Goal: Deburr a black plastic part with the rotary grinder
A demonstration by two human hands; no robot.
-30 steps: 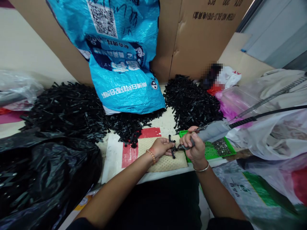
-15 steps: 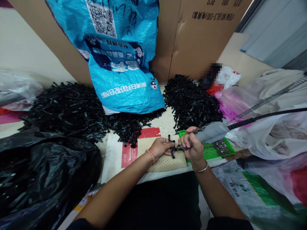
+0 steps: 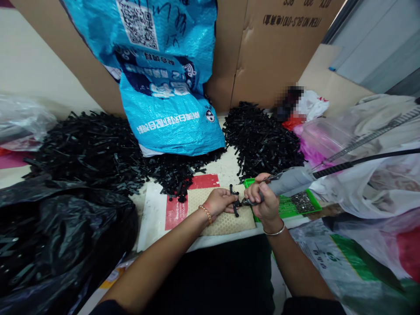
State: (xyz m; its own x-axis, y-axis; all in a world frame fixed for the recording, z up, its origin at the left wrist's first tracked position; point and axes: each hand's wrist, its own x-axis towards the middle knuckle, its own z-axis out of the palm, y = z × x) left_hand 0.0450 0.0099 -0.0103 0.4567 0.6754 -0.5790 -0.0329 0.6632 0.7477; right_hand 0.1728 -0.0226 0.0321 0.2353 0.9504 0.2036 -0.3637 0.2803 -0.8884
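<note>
Over a beige honeycomb-patterned pad [image 3: 226,225], my left hand [image 3: 219,203] pinches a small black plastic part [image 3: 236,209] between thumb and fingers. My right hand [image 3: 265,202] is wrapped round a grey electric screwdriver [image 3: 288,181], which lies tilted with its cable running off to the right. The screwdriver's tip points left and meets the black part, or comes very close to it; the exact contact is too small to tell. Just right of the pad, partly behind my right hand, sits a green tray [image 3: 315,204] with small metal screws [image 3: 302,202] in it.
Heaps of black plastic parts [image 3: 88,151] lie at the left, with another pile [image 3: 262,140] right of centre. A blue woven sack [image 3: 173,118] hangs between them before a cardboard box [image 3: 275,52]. A black bag [image 3: 108,236] stands at left, clear plastic bags [image 3: 374,175] at right.
</note>
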